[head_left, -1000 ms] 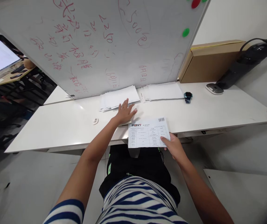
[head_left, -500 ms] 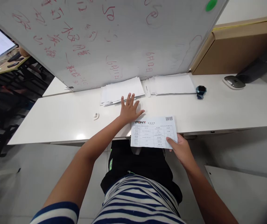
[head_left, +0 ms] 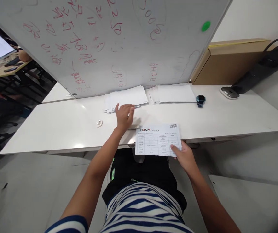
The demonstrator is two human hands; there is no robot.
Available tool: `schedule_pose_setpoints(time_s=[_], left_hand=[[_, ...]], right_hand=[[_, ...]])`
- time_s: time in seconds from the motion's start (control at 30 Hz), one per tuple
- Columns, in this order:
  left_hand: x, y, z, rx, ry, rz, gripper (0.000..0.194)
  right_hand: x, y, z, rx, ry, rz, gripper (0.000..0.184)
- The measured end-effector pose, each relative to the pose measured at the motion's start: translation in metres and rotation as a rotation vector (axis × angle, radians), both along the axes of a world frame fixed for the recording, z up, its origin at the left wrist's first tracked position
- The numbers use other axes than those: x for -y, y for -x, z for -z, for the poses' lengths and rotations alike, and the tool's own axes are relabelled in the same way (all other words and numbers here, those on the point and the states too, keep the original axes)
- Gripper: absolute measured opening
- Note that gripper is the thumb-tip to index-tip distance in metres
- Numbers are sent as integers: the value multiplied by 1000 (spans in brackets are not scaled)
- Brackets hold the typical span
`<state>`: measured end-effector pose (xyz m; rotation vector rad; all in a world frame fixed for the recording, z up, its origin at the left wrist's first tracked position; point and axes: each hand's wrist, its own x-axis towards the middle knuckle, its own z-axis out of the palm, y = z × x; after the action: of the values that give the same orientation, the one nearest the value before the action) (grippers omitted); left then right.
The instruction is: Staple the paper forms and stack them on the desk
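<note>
My right hand (head_left: 185, 156) grips a printed form (head_left: 156, 139) by its lower right corner, thumb on top. The sheet carries a PONY heading, a table and square codes, and it overhangs the desk's near edge. My left hand (head_left: 125, 116) is at the near edge of the left paper stack (head_left: 126, 96), fingers bent and thumb apart, with nothing visible in it. Whether its fingertips touch the stack I cannot tell. Beyond the form lies a second paper stack (head_left: 174, 93). A small item between my left hand and the form is too unclear to name.
A whiteboard (head_left: 134, 55) with red writing stands behind the white desk (head_left: 63, 129). On the right are a blue watch (head_left: 200, 100), a mouse (head_left: 229, 92), a cardboard box (head_left: 226, 63) and a black cylindrical case (head_left: 262, 66). A small white curved object (head_left: 99, 123) lies at left.
My left hand has drawn left, and its fingers have gone from spread to bent. My right hand keeps hold of the form. The view tilted down, then partly back up.
</note>
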<state>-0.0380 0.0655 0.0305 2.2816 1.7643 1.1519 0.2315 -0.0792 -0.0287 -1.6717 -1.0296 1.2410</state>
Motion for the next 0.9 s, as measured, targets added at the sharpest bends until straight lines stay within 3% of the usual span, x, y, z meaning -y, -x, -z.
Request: schedule_pose_setpoints(time_s=[0.07,0.13,0.23,0.3,0.4,0.53,0.9], left_hand=[[9,16,-2,125,-17,-100,52],[22,36,2,192,57,-118,57],[42,61,18,61,271,65,54],[52,70,29,-42,369,117,54],[59,72,39,-98,402,110,54],[57,69,43,-85,384,105,37],[57,71,49,-53,358,102,34]], right_hand=[[1,-5,-1,23,-26,33,41],[1,-13,-3,51,-76,94,40],[1,-25,-10,69,-184,209,40],[2,-30,-17,53,-271,279,41],[4,-29,-29,9,-399,328,43],[7,-19,-38,-61,-495,337,44],[5,-7,-14,-46,-483,333,42]])
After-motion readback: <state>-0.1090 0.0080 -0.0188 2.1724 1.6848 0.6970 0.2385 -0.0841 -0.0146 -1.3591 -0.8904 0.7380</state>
